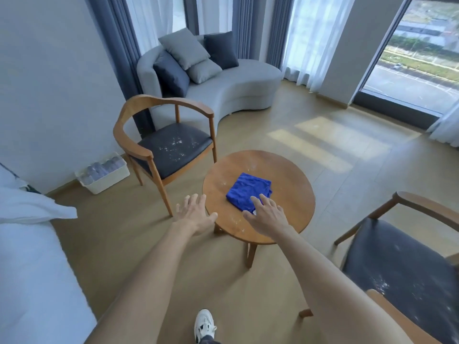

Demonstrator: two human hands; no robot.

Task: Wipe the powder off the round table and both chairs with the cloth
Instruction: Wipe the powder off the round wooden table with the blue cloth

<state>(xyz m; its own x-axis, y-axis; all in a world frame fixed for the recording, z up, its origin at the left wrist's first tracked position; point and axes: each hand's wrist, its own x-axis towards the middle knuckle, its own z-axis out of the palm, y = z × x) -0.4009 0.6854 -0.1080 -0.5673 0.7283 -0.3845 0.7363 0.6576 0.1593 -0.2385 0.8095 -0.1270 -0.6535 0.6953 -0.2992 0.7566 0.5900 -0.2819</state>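
A folded blue cloth (246,191) lies near the middle of the round wooden table (293,189), which carries faint white powder marks. My right hand (267,216) is spread over the table with its fingertips at the cloth's near edge. My left hand (196,213) hovers with straight fingers beside the table's left rim. One wooden chair (171,145) with a dark, powder-speckled seat stands to the table's left. A second chair (407,264), also dusted with powder, stands at the near right.
A grey curved sofa (231,88) with cushions sits at the back by the curtains. A white basket (103,173) stands against the left wall. A white bed (32,256) fills the left foreground. My shoe (205,324) is on the wooden floor below.
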